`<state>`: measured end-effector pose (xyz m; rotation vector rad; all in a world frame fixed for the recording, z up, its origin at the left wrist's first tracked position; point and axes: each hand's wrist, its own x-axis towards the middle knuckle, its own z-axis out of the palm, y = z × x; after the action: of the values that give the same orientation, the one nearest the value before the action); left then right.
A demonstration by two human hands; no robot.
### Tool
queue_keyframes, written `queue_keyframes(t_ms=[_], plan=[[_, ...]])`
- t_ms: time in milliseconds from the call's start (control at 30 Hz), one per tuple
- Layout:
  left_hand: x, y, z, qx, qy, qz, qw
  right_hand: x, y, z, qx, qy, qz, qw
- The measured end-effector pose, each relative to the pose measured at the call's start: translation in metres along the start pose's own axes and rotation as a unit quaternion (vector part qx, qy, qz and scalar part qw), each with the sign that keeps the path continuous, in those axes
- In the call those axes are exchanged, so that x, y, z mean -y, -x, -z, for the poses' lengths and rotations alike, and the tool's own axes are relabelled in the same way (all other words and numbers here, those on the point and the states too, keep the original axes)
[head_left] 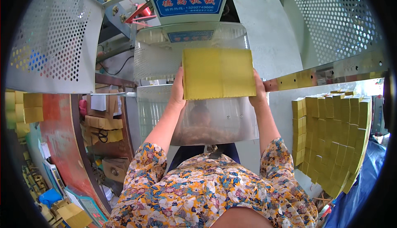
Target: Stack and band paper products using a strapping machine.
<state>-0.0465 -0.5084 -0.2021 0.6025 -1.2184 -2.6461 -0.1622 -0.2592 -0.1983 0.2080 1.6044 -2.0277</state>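
A thick rectangular stack of yellow paper (219, 74) is held between my two hands in front of the machine. My left hand (178, 88) is closed against its left side, and my right hand (259, 90) grips the right side. The fingers under and behind the stack are mostly hidden. Below and behind it lies a shiny metal plate (240, 122) of the machine, which reflects the surroundings. Whether the stack touches this metal cannot be made out.
Perforated metal guards stand at the left (49, 38) and right (337, 17). A steel bar (326, 74) runs across the right side. Many yellow paper stacks (331, 137) are piled at the right. A red-brown cabinet (62, 133) at the left holds scissors (101, 136) and brown paper.
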Motion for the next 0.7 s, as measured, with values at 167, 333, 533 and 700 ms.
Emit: queue_keyframes(t_ms=[167, 333, 533, 700], plan=[[-0.001, -0.001, -0.003, 0.02, 0.019, -0.019, 0.999, -0.007, -0.004, 0.008, 0.032, 0.009, 0.054, 0.998], [0.006, 0.005, -0.005, -0.01, -0.014, -0.014, 1.0, -0.008, 0.003, 0.001, 0.065, -0.029, 0.077, 0.994], [0.014, 0.007, -0.004, -0.031, -0.06, -0.009, 0.998, -0.012, 0.0, 0.013, 0.132, -0.057, 0.098, 0.985], [0.023, 0.011, 0.0, -0.041, -0.077, -0.022, 0.996, -0.021, -0.004, 0.027, 0.15, -0.052, 0.113, 0.981]])
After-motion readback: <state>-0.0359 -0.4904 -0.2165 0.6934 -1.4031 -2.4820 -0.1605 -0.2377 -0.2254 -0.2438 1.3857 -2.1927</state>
